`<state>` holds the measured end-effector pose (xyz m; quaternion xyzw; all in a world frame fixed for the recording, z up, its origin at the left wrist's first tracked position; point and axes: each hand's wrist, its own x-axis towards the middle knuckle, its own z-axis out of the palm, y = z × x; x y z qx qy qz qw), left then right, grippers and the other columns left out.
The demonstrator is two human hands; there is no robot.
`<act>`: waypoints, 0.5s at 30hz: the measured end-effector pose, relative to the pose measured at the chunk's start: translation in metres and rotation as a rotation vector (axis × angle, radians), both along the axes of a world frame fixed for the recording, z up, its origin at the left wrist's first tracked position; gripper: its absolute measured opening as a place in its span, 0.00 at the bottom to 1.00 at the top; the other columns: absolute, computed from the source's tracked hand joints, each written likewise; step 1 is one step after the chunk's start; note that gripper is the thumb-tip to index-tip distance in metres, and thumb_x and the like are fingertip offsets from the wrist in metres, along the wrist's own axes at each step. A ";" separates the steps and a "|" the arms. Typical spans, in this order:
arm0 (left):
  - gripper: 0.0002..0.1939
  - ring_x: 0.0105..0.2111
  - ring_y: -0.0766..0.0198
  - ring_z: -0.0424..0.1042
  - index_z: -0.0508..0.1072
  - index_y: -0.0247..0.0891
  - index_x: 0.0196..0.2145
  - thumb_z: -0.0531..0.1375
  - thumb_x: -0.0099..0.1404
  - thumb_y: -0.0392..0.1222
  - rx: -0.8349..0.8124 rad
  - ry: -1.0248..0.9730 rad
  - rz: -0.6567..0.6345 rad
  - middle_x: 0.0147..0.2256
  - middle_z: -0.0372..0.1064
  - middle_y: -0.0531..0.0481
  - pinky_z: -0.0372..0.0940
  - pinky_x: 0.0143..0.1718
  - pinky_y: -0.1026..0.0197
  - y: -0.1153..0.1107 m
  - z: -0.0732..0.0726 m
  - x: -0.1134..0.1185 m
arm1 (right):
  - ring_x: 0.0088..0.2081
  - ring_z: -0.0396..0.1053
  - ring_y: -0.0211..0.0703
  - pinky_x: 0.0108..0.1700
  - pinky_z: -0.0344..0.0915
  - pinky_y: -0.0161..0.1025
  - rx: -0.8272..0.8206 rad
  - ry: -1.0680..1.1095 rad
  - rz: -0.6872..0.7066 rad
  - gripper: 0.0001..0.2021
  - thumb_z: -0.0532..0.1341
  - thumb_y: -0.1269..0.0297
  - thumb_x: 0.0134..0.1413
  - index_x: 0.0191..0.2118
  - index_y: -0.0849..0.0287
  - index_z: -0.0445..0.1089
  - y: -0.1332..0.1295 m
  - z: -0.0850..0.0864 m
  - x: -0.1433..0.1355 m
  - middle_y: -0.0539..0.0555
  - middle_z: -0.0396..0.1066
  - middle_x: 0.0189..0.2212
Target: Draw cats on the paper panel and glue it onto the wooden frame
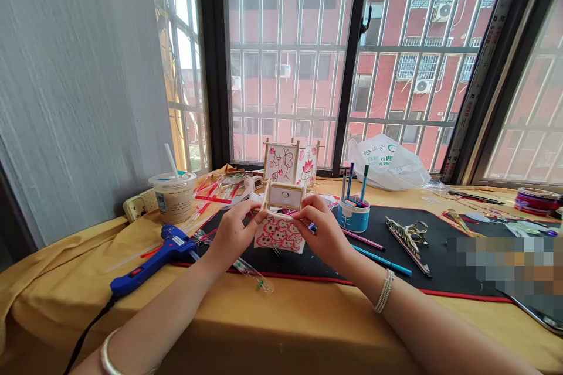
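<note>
Held up over the black mat is a small wooden stick frame (285, 186), with a white panel (280, 234) covered in red cartoon faces hanging from its near side. My left hand (238, 228) pinches the left end of the panel's top edge between thumb and fingers. On the opposite end, my right hand (320, 225) has its fingers closed the same way. Just behind stands a box-like stick frame with white panels (281, 165), drawn with pink lotus flowers and characters. Whether the two frames are joined cannot be made out.
A blue hot glue gun (153, 261) lies left, near an iced drink cup (172, 196) and a power strip (143, 205). To the right are a blue pen cup (354, 215), loose markers (382, 261), a hair claw clip (409, 240) and a white plastic bag (387, 164).
</note>
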<state>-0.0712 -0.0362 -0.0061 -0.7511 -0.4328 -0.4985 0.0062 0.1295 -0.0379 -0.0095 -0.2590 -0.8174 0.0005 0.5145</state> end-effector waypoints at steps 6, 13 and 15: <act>0.16 0.37 0.62 0.67 0.67 0.38 0.34 0.52 0.60 0.53 0.186 0.213 0.059 0.34 0.69 0.48 0.61 0.39 0.61 0.004 -0.003 -0.006 | 0.35 0.59 0.41 0.38 0.63 0.39 0.115 -0.124 -0.079 0.07 0.51 0.71 0.57 0.30 0.58 0.63 -0.005 0.004 0.002 0.55 0.58 0.35; 0.14 0.33 0.62 0.67 0.67 0.37 0.31 0.51 0.62 0.50 0.395 0.392 0.188 0.32 0.70 0.46 0.59 0.34 0.61 0.004 -0.003 -0.008 | 0.33 0.59 0.40 0.38 0.62 0.38 0.050 -0.237 -0.144 0.07 0.51 0.70 0.56 0.32 0.56 0.65 -0.011 0.008 0.004 0.53 0.59 0.33; 0.15 0.32 0.62 0.67 0.68 0.37 0.30 0.51 0.62 0.51 0.419 0.426 0.220 0.31 0.71 0.47 0.59 0.34 0.61 0.003 -0.002 -0.008 | 0.32 0.59 0.40 0.37 0.61 0.38 0.063 -0.257 -0.143 0.08 0.51 0.70 0.56 0.31 0.57 0.65 -0.012 0.008 0.004 0.54 0.60 0.33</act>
